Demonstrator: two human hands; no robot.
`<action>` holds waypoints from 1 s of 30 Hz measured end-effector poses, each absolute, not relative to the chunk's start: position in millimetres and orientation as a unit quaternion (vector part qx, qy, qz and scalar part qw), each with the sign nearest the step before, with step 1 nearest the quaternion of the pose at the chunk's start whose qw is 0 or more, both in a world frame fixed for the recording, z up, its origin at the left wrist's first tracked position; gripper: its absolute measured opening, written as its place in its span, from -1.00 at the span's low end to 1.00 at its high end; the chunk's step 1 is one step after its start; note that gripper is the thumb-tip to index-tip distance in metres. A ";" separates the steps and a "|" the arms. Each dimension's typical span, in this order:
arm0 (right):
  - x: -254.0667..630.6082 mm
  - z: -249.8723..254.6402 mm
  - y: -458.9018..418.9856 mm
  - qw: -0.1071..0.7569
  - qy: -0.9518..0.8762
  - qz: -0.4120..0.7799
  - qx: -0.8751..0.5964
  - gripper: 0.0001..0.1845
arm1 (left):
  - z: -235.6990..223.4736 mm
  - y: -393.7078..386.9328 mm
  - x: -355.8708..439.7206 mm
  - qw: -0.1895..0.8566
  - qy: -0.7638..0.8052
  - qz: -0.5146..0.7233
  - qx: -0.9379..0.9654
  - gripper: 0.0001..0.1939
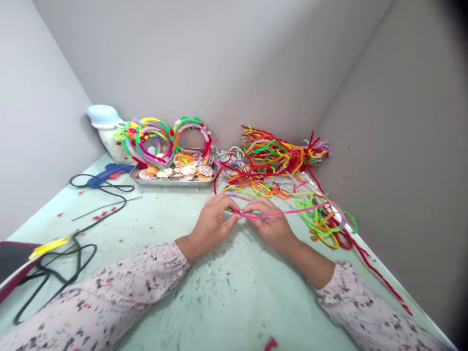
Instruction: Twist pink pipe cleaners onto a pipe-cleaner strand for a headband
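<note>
My left hand (212, 226) and my right hand (268, 225) meet at the middle of the table, fingertips nearly touching. Both pinch a thin pink pipe cleaner (288, 212), which runs out to the right. A short green pipe cleaner end (228, 210) shows at my left fingertips. Just beyond my hands lies a tangled heap of multicoloured pipe cleaners (270, 158). A looser bunch of green, yellow and red ones (321, 226) lies to the right of my right hand.
A metal tray (164, 183) of seashells stands at the back, with pipe-cleaner hoops (164, 141) propped behind it. A blue glue gun (107, 174) and black cord (84, 253) lie left, beside a white jar (106, 124). Grey walls enclose the pale green table (234, 312), which is strewn with scraps.
</note>
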State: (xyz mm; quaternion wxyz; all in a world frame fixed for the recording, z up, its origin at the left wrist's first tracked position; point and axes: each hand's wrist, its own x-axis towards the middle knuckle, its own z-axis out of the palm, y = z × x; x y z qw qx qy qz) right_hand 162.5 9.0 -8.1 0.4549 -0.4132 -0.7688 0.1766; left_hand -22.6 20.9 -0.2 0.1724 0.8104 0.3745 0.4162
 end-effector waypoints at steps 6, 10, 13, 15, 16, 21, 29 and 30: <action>163.9 -9.4 10.8 0.443 -0.779 0.169 -0.410 -0.87 | -1.9 21.2 -22.8 0.169 0.378 0.416 0.810 -0.96; 163.2 -9.0 10.7 0.441 -0.776 0.169 -0.417 -0.87 | -2.6 21.4 -22.9 0.166 0.378 0.411 0.813 -0.97; 162.6 -7.5 10.0 0.439 -0.778 0.168 -0.417 -0.86 | -2.6 21.2 -22.9 0.165 0.377 0.413 0.812 -0.97; 162.7 -7.2 9.9 0.436 -0.778 0.170 -0.419 -0.86 | -2.9 21.1 -23.0 0.165 0.377 0.415 0.811 -0.96; 163.0 -7.3 10.0 0.435 -0.778 0.171 -0.421 -0.86 | -3.1 21.1 -23.0 0.166 0.377 0.416 0.811 -0.96; 165.2 -11.5 11.5 0.429 -0.780 0.171 -0.423 -0.85 | -3.0 20.7 -22.8 0.168 0.383 0.415 0.808 -0.96; 166.0 -15.4 12.4 0.435 -0.786 0.164 -0.408 -0.87 | -2.2 19.9 -22.3 0.181 0.385 0.413 0.806 -0.96; 165.9 -15.1 12.4 0.436 -0.786 0.164 -0.408 -0.87 | -2.3 20.0 -22.3 0.182 0.384 0.413 0.806 -0.96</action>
